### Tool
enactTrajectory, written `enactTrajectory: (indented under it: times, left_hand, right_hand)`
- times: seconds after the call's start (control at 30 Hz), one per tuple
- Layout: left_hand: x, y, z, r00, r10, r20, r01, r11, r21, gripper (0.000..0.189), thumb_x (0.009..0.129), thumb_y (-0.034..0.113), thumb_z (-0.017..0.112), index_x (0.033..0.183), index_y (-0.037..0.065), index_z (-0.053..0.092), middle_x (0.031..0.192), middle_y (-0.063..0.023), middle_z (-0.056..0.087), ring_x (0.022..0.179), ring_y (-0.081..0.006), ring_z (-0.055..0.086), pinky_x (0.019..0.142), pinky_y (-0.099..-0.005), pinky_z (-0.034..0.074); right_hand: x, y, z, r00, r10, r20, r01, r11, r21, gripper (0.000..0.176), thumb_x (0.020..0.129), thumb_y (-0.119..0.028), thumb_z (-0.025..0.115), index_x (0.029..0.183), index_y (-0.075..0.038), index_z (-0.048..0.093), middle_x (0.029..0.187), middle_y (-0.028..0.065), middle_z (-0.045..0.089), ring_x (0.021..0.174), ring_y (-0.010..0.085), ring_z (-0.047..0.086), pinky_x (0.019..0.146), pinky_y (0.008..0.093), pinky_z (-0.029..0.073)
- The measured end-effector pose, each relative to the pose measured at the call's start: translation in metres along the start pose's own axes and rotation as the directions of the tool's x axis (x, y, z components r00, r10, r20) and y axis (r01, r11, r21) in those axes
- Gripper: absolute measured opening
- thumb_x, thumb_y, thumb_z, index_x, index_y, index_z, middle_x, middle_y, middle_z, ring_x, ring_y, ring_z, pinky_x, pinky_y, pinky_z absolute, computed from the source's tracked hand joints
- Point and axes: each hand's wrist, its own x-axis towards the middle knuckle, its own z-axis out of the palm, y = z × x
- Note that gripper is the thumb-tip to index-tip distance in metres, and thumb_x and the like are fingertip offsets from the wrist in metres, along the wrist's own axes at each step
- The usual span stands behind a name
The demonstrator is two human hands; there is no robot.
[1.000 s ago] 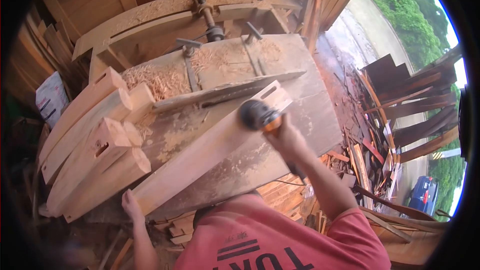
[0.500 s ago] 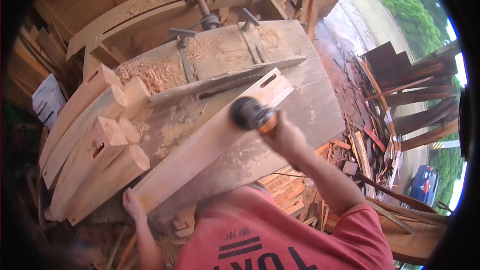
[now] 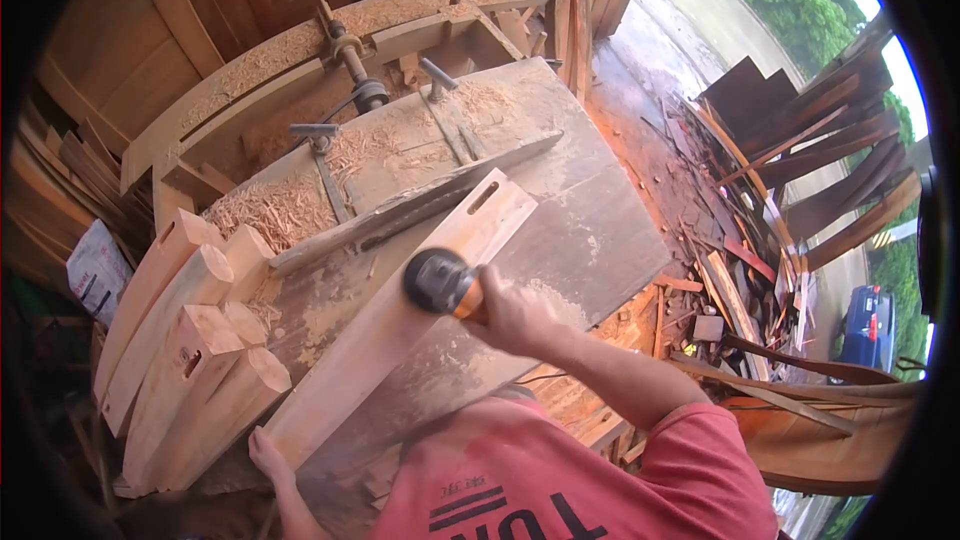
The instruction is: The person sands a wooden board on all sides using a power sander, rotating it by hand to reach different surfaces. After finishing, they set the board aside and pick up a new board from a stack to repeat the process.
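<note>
A long pale wooden board [image 3: 400,305] with a slot near its upper end lies slantwise on the dusty worktable [image 3: 600,210]. My right hand [image 3: 515,315] is wrapped round a black and orange power sander [image 3: 440,283], whose round head rests on the middle part of the board. At the board's lower end is my left hand [image 3: 268,453], its fingers closed on the edge. A wooden fence [image 3: 420,202] runs beside the board's upper side.
Several shaped wooden pieces [image 3: 190,360] are stacked on the table's left. Wood shavings [image 3: 275,210] and metal clamps [image 3: 325,145] lie behind the fence. Scrap wood [image 3: 735,300] covers the ground at right. A blue vehicle [image 3: 868,330] stands outside.
The view has shifted, so the table appears turned and lower. The sander has moved down along the board, away from its slotted end, with my right hand. My left hand stays at the lower end.
</note>
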Motion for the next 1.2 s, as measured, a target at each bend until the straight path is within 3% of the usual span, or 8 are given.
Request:
enactTrajectory:
  times: [0.13, 0.17, 0.33, 0.43, 0.57, 0.87, 1.07, 1.2]
  left_hand:
    - [0.001, -0.002, 0.001, 1.0, 0.01, -0.011, -0.01, 1.0, -0.024, 0.05, 0.106, 0.037, 0.054, 0.125, -0.008, 0.062, 0.118, -0.0209, 0.067, 0.104, -0.0301, 0.065, 0.091, -0.0384, 0.052]
    - [-0.001, 0.001, 0.003, 1.0, 0.002, -0.019, -0.003, 0.999, -0.034, 0.05, 0.106, 0.038, 0.053, 0.123, -0.009, 0.063, 0.117, -0.0224, 0.067, 0.103, -0.0315, 0.066, 0.091, -0.0389, 0.052]
    - [-0.018, 0.018, 0.015, 0.887, 0.456, -0.074, -0.381, 0.813, 0.44, 0.053, 0.095, 0.029, 0.072, 0.133, -0.005, 0.057, 0.135, -0.0259, 0.06, 0.12, -0.0397, 0.059, 0.104, -0.0454, 0.046]
    - [-0.069, 0.084, 0.048, 0.752, 0.497, 0.433, -0.658, 0.602, 0.451, 0.093, 0.074, 0.029, 0.089, 0.148, -0.002, 0.042, 0.148, -0.0263, 0.048, 0.135, -0.043, 0.047, 0.112, -0.05, 0.04]
    - [-0.099, 0.151, 0.095, 0.599, 0.358, 0.716, -0.8, 0.306, 0.516, 0.119, 0.063, 0.038, 0.095, 0.155, 0.0, 0.029, 0.153, -0.0259, 0.042, 0.142, -0.0436, 0.039, 0.118, -0.0521, 0.033]
    - [-0.108, 0.117, 0.106, 0.616, 0.435, 0.656, -0.784, 0.261, 0.563, 0.118, 0.061, 0.031, 0.093, 0.157, 0.007, 0.029, 0.148, -0.0232, 0.043, 0.136, -0.0427, 0.043, 0.117, -0.0568, 0.029]
    - [-0.149, 0.014, 0.113, 0.389, 0.825, 0.41, -0.806, 0.09, 0.585, 0.103, 0.068, 0.027, 0.089, 0.156, 0.017, 0.036, 0.151, -0.0205, 0.041, 0.136, -0.0439, 0.042, 0.112, -0.0648, 0.029]
    - [-0.153, 0.009, 0.117, 0.367, 0.857, 0.362, -0.784, 0.076, 0.616, 0.098, 0.069, 0.024, 0.088, 0.154, 0.019, 0.04, 0.151, -0.0202, 0.043, 0.136, -0.0426, 0.043, 0.111, -0.0636, 0.03]
  right_hand:
    - [0.036, 0.111, -0.05, 0.931, 0.23, -0.282, -0.221, 0.973, 0.065, 0.065, 0.092, -0.034, 0.074, 0.138, -0.004, 0.04, 0.102, 0.0239, 0.072, 0.097, 0.0397, 0.073, 0.079, 0.0491, 0.06]
    - [0.036, 0.126, -0.094, 0.879, 0.441, -0.182, -0.398, 0.888, 0.23, 0.063, 0.092, -0.032, 0.075, 0.139, -0.001, 0.045, 0.108, 0.0217, 0.072, 0.1, 0.034, 0.073, 0.082, 0.0448, 0.059]
    - [0.009, 0.351, -0.107, 0.703, 0.333, -0.629, -0.295, 0.94, 0.169, 0.049, 0.087, -0.025, 0.074, 0.127, 0.0, 0.059, 0.104, 0.0131, 0.072, 0.092, 0.0264, 0.072, 0.084, 0.0386, 0.055]
    - [-0.072, 0.333, -0.096, 0.793, 0.421, -0.441, -0.167, 0.846, 0.506, 0.047, 0.084, -0.025, 0.076, 0.123, -0.002, 0.062, 0.107, 0.0086, 0.068, 0.094, 0.0188, 0.066, 0.084, 0.0358, 0.052]
    - [-0.147, 0.306, -0.035, 0.712, 0.646, -0.276, -0.203, 0.566, 0.799, 0.053, 0.084, -0.019, 0.076, 0.13, -0.003, 0.055, 0.113, 0.0067, 0.062, 0.099, 0.0167, 0.061, 0.087, 0.0347, 0.051]
    - [-0.204, 0.214, 0.048, 0.727, 0.633, -0.267, -0.226, 0.587, 0.777, 0.057, 0.085, -0.017, 0.074, 0.132, -0.004, 0.046, 0.114, 0.0087, 0.059, 0.097, 0.0177, 0.06, 0.083, 0.0337, 0.052]
    - [-0.202, 0.141, 0.049, 0.804, 0.471, -0.363, -0.208, 0.795, 0.57, 0.058, 0.083, -0.015, 0.073, 0.131, -0.003, 0.043, 0.113, 0.0123, 0.061, 0.101, 0.0216, 0.061, 0.089, 0.037, 0.05]
    - [-0.196, 0.074, 0.029, 0.89, 0.392, -0.233, -0.257, 0.853, 0.455, 0.065, 0.084, -0.017, 0.073, 0.139, -0.005, 0.039, 0.114, 0.0198, 0.064, 0.101, 0.0294, 0.066, 0.086, 0.0424, 0.053]
